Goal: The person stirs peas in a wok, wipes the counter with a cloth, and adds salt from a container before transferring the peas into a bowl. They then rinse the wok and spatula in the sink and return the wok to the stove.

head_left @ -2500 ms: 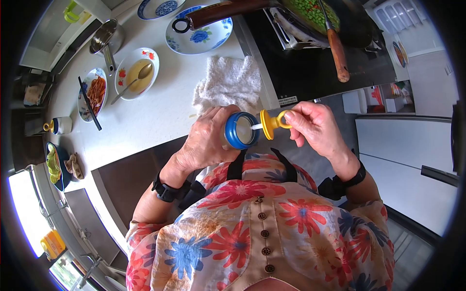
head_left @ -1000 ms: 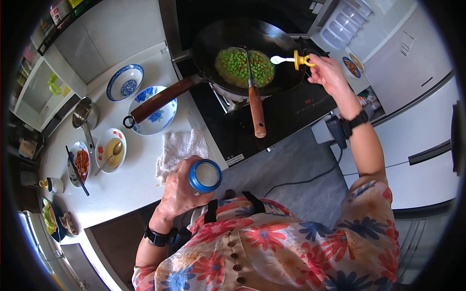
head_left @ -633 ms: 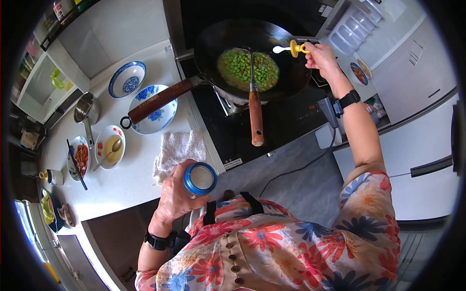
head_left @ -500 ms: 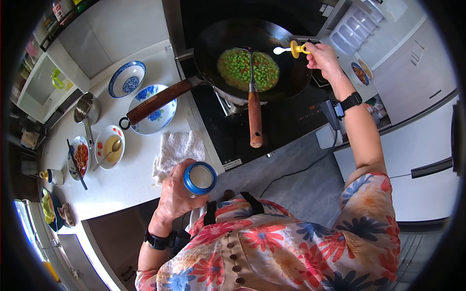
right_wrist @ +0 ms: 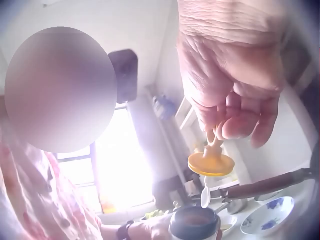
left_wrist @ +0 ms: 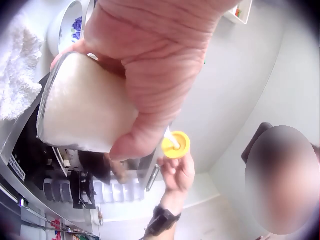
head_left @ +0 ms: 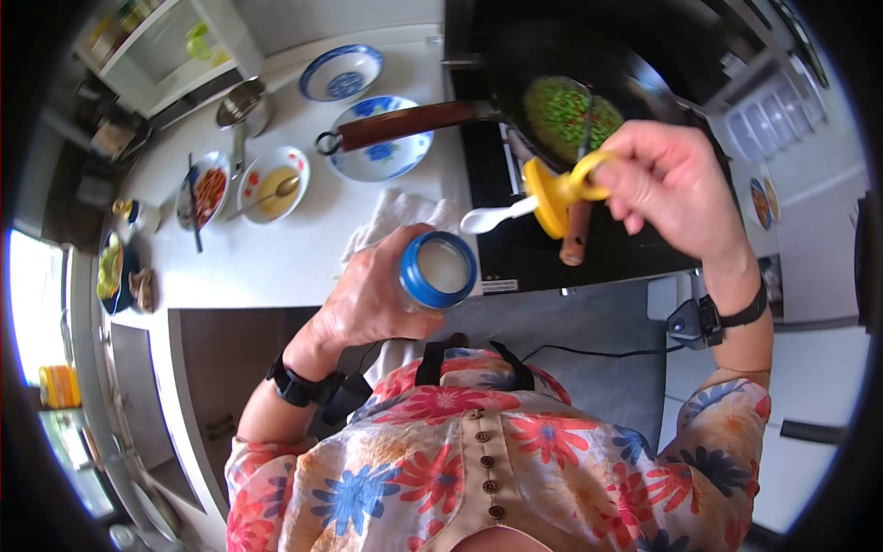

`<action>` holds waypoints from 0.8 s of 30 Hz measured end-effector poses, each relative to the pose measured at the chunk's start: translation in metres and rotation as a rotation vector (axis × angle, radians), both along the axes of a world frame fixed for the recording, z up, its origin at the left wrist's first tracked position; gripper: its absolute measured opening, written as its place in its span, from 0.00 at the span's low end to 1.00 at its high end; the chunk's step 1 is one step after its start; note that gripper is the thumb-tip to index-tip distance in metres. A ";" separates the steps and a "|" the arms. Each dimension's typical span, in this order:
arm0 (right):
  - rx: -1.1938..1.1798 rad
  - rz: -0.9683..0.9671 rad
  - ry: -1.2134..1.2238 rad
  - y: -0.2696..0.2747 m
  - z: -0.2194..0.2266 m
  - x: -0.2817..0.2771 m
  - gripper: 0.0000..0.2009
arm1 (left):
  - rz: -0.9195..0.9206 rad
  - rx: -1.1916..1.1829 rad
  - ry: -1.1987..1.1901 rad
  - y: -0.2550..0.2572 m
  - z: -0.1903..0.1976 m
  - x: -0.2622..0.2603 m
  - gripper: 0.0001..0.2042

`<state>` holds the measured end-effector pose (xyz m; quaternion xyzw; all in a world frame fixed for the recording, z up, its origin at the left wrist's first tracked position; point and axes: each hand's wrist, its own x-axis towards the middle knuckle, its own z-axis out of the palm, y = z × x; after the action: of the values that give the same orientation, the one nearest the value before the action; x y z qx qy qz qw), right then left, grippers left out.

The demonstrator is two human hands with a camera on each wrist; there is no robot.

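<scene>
My left hand (head_left: pixel 372 293) grips a jar (left_wrist: pixel 85 107) with a blue rim (head_left: pixel 439 269) and white contents, held upright in front of my body. Between the thumb and fingers of my right hand (head_left: pixel 676 189) is the ring handle of a yellow lid (head_left: pixel 549 198). A small white spoon (head_left: pixel 497 217) sticks out from the lid's underside. Its bowl hangs just above and to the right of the jar's mouth in the head view. The right wrist view has the spoon over the jar's dark-looking rim (right_wrist: pixel 195 220). The jar's lower part is hidden by my left hand in the head view.
Behind my right hand, a wok holds green peas (head_left: pixel 572 115) on the black stove; its long handle (head_left: pixel 405 125) reaches over a blue-flowered plate (head_left: pixel 354 166). A white cloth (head_left: pixel 391 216), an egg-coloured liquid bowl (head_left: pixel 258 207) and a chopstick-topped dish (head_left: pixel 221 166) lie left.
At first the spoon was at the jar's mouth. Then my right hand held it over the wok's right side. Now the hand has come back toward the jar, and the head view has shifted.
</scene>
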<state>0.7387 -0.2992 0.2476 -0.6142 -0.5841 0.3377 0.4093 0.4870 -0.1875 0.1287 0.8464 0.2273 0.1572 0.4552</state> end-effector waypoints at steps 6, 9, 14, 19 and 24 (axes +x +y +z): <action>0.269 0.354 -0.394 0.042 -0.003 -0.058 0.06 | -0.038 -0.049 0.034 0.013 0.033 -0.024 0.36; 0.303 0.470 -0.436 0.068 0.000 -0.079 0.06 | -0.038 -0.057 0.026 0.032 0.042 -0.038 0.35; 0.397 0.543 -0.518 0.122 -0.007 -0.117 0.07 | -0.040 -0.109 0.047 0.076 0.048 -0.073 0.34; 0.401 0.575 -0.576 0.181 -0.015 -0.156 0.09 | -0.008 -0.195 0.063 0.129 0.046 -0.121 0.33; 0.421 0.639 -0.555 0.223 -0.023 -0.199 0.07 | -0.061 -0.172 0.073 0.172 0.039 -0.160 0.35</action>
<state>0.5395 -0.0759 0.2247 -0.3746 -0.8869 0.1438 0.2290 0.3274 -0.0156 0.1679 0.8158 0.2306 0.0920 0.5223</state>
